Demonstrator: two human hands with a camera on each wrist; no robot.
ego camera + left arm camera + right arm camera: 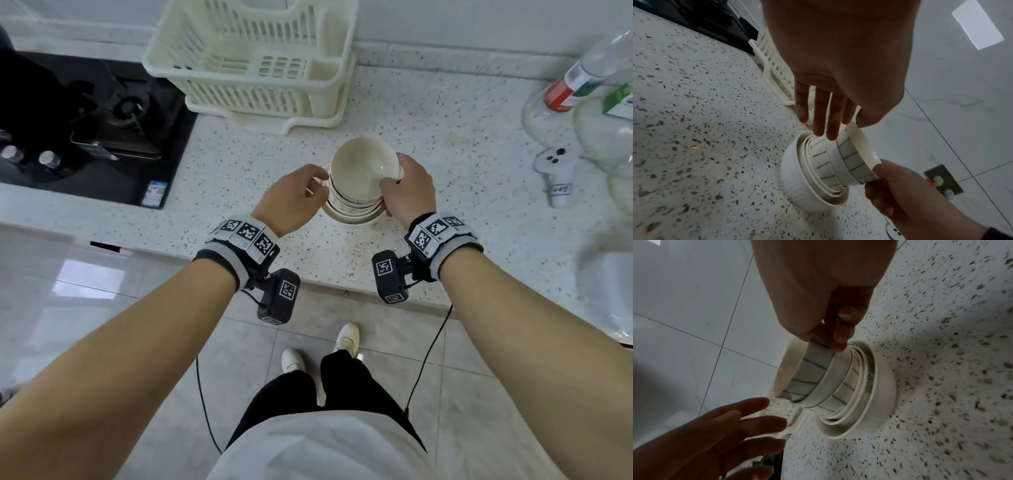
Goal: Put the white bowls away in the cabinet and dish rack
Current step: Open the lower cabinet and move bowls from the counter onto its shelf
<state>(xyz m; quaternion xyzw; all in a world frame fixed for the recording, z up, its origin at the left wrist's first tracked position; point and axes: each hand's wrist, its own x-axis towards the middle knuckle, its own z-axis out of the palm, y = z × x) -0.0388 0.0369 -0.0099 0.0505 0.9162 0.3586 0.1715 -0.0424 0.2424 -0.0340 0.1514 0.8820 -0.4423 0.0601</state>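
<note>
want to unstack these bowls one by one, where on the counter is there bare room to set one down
Bare countertop lies right of the bowl stack, up to the white spray nozzle. Another free patch lies left, between stove and stack. Crowded: behind, by the dish rack, and far right among plastic bottles.

No word, brand or number can be read anywhere on the speckled bench [445, 144]. Black-and-white square code markers [247, 232] cover the bands and camera housings at both wrists, machine patterns rather than text. A blue-and-white sticker [154, 194] sits on the front corner of the black stove [85, 137], left of the cream dish rack [253, 61]; its print is too small to make out. To the rack's right, a clear bottle [589, 65] carries a red, white and green label, and a green carton [620, 102] shows blurred print. A green mark on one stacked bowl [869, 382] is illegible.
</note>
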